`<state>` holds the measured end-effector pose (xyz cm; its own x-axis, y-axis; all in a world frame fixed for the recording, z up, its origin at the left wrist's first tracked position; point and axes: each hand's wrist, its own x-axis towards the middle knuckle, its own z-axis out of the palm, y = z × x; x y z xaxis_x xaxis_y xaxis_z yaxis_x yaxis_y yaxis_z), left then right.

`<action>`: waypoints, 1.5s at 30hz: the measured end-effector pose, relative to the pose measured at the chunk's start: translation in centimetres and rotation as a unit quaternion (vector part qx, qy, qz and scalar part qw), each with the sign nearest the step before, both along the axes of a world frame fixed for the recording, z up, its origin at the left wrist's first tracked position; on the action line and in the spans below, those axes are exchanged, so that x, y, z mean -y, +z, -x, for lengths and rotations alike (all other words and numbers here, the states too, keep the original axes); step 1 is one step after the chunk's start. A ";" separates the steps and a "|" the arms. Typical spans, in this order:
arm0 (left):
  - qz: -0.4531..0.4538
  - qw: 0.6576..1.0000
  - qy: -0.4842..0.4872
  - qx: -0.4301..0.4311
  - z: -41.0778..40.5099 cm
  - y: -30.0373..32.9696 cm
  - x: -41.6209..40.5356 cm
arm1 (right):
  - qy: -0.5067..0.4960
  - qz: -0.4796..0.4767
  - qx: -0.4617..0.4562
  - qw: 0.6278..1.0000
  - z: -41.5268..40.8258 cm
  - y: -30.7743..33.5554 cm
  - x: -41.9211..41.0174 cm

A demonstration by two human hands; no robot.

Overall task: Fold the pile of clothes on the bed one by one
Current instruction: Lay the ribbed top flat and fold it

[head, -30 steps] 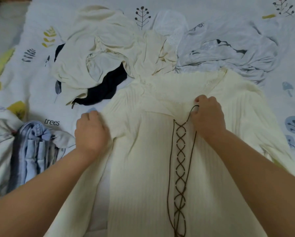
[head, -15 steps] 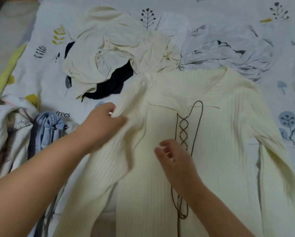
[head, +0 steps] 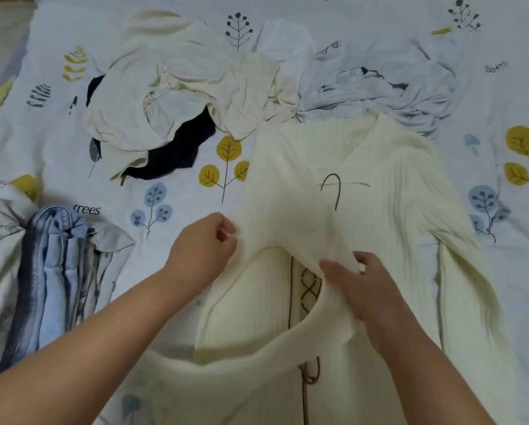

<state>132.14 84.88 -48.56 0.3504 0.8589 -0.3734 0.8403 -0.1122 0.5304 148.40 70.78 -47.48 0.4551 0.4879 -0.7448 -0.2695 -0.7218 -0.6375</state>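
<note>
The cream ribbed sweater (head: 388, 210) is spread on the bed (head: 171, 191), below the crumpled clothes pile (head: 180, 96). Its folded-over left side is pinched by the left hand (head: 201, 250) and gripped by the right hand (head: 361, 289), both forearms extended over it.

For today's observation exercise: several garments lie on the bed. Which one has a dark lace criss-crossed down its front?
The cream ribbed sweater nearest the person, pinched by both the left hand and right hand. The crumpled cream top, black garment and pale grey garment beyond show no lacing.
</note>
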 end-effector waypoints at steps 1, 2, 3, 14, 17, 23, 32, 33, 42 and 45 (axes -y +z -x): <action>-0.035 0.998 -0.030 -0.037 0.2 -1.0 0.5 | 0.028 0.063 0.112 0.991 -0.2 -0.5 0.2; -0.065 0.995 -0.051 -0.052 0.2 -1.9 1.2 | 0.051 0.108 0.200 0.972 -0.1 -0.9 0.4; -0.096 0.992 -0.066 -0.048 0.0 -2.4 1.7 | 0.060 0.130 0.255 0.956 0.4 -1.1 0.4; -0.183 0.981 -0.059 0.002 -0.9 -3.6 -1.4 | 0.079 0.037 0.195 0.977 1.3 -4.1 0.0; -0.178 0.983 0.047 0.002 1.2 -3.8 -3.5 | 0.128 0.006 0.162 0.978 0.5 -3.4 0.7; -0.015 0.991 0.088 -0.103 2.3 -4.4 -4.6 | 0.175 0.115 0.246 0.946 1.7 -2.6 0.7; -0.123 0.941 -0.311 -0.053 -3.0 -4.0 -2.9 | 0.197 0.066 0.101 0.973 2.9 -2.2 0.5; -0.104 0.934 -0.333 -0.083 -3.1 -4.6 -3.0 | 0.200 0.032 0.065 0.977 2.0 -1.7 1.1; -0.124 0.939 -0.298 -0.118 -2.3 -5.9 -2.4 | 0.154 0.166 0.310 0.924 -0.8 -2.3 5.0; -0.230 0.940 -0.249 -0.036 -2.1 -4.7 -0.3 | 0.198 0.053 0.372 0.905 2.0 -2.1 4.5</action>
